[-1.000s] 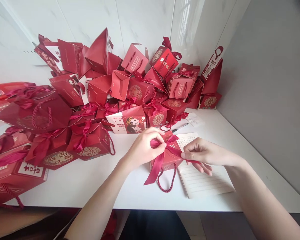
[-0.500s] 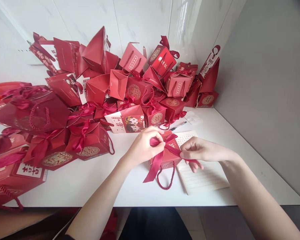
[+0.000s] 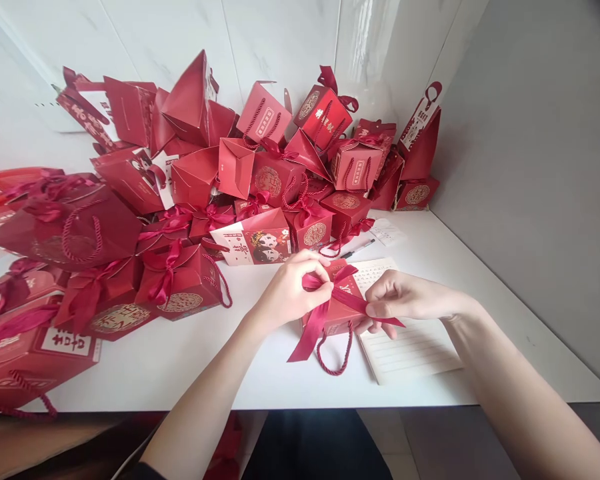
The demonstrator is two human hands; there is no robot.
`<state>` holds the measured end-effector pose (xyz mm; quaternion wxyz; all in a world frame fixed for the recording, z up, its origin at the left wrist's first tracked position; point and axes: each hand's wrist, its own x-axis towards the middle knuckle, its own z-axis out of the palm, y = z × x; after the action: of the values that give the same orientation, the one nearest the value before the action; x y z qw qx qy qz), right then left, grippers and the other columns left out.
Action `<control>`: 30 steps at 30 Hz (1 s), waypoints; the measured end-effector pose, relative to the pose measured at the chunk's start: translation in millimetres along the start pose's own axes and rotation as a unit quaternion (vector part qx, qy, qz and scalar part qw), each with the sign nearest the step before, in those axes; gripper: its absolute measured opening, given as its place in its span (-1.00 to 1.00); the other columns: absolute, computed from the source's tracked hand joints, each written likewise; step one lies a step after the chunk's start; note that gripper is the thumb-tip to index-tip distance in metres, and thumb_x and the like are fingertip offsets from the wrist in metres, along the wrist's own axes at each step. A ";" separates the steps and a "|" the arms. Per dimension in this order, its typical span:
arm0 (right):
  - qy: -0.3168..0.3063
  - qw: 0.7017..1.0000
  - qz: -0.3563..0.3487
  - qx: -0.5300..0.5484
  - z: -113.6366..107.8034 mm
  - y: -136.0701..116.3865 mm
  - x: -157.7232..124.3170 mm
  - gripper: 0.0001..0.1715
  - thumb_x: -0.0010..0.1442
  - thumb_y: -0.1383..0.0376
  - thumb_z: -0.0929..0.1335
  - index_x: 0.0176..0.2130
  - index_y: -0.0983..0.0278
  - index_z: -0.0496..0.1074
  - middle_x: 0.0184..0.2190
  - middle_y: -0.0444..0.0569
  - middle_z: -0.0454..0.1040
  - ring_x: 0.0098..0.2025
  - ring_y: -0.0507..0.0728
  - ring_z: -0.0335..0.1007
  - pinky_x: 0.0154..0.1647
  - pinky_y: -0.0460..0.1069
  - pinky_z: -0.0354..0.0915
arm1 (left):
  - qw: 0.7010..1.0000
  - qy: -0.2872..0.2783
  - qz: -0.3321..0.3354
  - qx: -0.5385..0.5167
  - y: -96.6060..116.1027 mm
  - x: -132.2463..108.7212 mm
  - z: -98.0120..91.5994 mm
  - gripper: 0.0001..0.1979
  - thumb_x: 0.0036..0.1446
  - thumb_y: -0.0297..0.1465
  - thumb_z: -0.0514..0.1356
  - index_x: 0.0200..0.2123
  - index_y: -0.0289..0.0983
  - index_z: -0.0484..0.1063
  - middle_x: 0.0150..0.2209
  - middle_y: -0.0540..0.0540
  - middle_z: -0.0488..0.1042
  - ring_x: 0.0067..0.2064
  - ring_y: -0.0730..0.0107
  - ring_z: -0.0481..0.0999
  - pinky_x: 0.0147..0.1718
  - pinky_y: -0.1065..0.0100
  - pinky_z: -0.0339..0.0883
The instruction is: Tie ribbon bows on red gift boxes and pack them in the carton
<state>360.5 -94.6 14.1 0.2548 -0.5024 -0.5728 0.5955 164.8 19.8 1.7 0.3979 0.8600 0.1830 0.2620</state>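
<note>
A small red gift box [image 3: 341,319] stands on the white table in front of me, with a dark red ribbon [image 3: 314,337] bowed on its top. My left hand [image 3: 300,288] pinches a loop of the ribbon at the left of the knot, its fingers closed. On the other side, my right hand [image 3: 397,300] is closed on the ribbon tail that runs to the right; the tail's tip sticks out beyond the fingers. A twisted rope handle [image 3: 336,368] hangs down the near side of the box. Part of the box top is hidden by my left hand.
A lined notebook [image 3: 410,357] lies under and right of my right hand, a black pen [image 3: 357,249] behind it. Many red gift boxes [image 3: 180,287] are heaped along the wall and left side. A grey partition [image 3: 530,167] bounds the right of the white table [image 3: 190,373].
My right hand's fingers have curled in more around the ribbon tail, and its tip now points further right. My left hand keeps its pinch. The view has shifted slightly.
</note>
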 end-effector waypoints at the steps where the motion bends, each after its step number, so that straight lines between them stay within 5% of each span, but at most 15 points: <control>1: 0.000 1.000 -0.001 0.000 0.0 0.7 0.7 -0.60 0.18 0.16 0.33 -0.58 0.34 0.38 -0.62 -0.02 0.49 -0.36 0.13 0.53 -0.39 -0.07 0.35 | 1.000 0.000 -0.002 -0.003 -0.2 -0.1 0.1 -0.91 0.02 -0.45 0.18 -0.51 -0.25 0.37 -0.12 -0.05 0.40 0.00 0.28 0.40 0.06 0.21 0.19; 6: -0.025 0.999 -0.008 -0.021 -5.3 1.3 -1.5 -0.62 0.20 0.18 0.31 -0.51 0.38 0.46 -0.50 0.04 0.55 -0.39 0.10 0.52 -0.37 -0.06 0.38 | 1.000 0.002 -0.014 -0.023 0.1 -0.9 1.2 -0.91 0.02 -0.43 0.19 -0.51 -0.25 0.37 -0.12 -0.06 0.40 0.00 0.28 0.41 0.06 0.21 0.21; 9: -0.127 0.990 -0.006 -0.062 -9.1 -1.5 -9.6 -0.61 0.20 0.13 0.32 -0.25 0.43 0.51 -0.30 0.13 0.57 -0.24 0.14 0.52 -0.22 -0.03 0.39 | 0.999 0.001 -0.014 -0.029 0.0 -0.7 2.2 -0.91 0.02 -0.44 0.20 -0.52 -0.25 0.38 -0.12 -0.06 0.40 0.02 0.28 0.40 0.07 0.21 0.20; 12: -0.294 0.954 -0.005 -0.064 -0.3 -0.5 -12.3 -0.28 0.16 0.00 0.33 0.14 0.43 0.27 -0.16 0.21 0.53 -0.19 0.16 0.52 -0.20 -0.01 0.40 | 0.999 0.010 -0.010 -0.030 -0.7 0.3 3.0 -0.91 0.02 -0.44 0.20 -0.51 -0.25 0.39 -0.12 -0.07 0.41 0.02 0.27 0.40 0.08 0.19 0.19; 15: -0.354 0.934 -0.020 -0.036 27.3 3.8 -1.6 -0.01 0.10 -0.14 0.29 0.27 0.38 -0.01 -0.11 0.22 0.50 -0.25 0.14 0.53 -0.29 -0.03 0.41 | 1.000 0.013 -0.002 -0.023 -1.2 0.9 3.3 -0.92 0.03 -0.44 0.20 -0.50 -0.26 0.39 -0.13 -0.08 0.42 0.02 0.26 0.40 0.09 0.18 0.18; 20: -0.162 0.985 -0.029 0.055 81.4 3.4 20.7 -0.20 0.12 -0.20 0.20 0.02 0.39 0.22 -0.23 0.16 0.48 -0.30 0.10 0.49 -0.31 0.00 0.39 | 0.999 0.022 0.019 -0.028 -2.0 0.4 4.1 -0.92 0.03 -0.43 0.20 -0.49 -0.26 0.38 -0.16 -0.08 0.43 -0.01 0.29 0.42 0.05 0.22 0.22; 24: -0.031 0.975 -0.084 0.204 101.2 5.0 28.6 -0.36 0.23 -0.13 0.13 -0.42 0.36 0.33 -0.55 -0.06 0.40 -0.55 0.00 0.38 -0.41 -0.03 0.34 | 0.999 0.022 0.016 -0.031 -2.6 0.1 4.5 -0.92 0.03 -0.43 0.20 -0.49 -0.26 0.38 -0.14 -0.08 0.42 -0.02 0.29 0.42 0.04 0.21 0.23; 30: 0.021 0.976 -0.115 0.182 106.6 11.7 42.6 -0.42 0.28 -0.03 0.16 -0.40 0.37 0.42 -0.63 -0.14 0.35 -0.58 -0.04 0.29 -0.45 -0.09 0.29 | 0.999 0.021 0.005 -0.038 -1.7 -0.3 3.5 -0.92 0.03 -0.43 0.20 -0.49 -0.25 0.37 -0.16 -0.07 0.42 -0.01 0.30 0.41 0.04 0.24 0.23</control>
<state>253.2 -105.1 -27.0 0.4208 -0.3902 -0.5033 0.6460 166.5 18.6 -1.7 0.4250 0.8395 0.1769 0.2886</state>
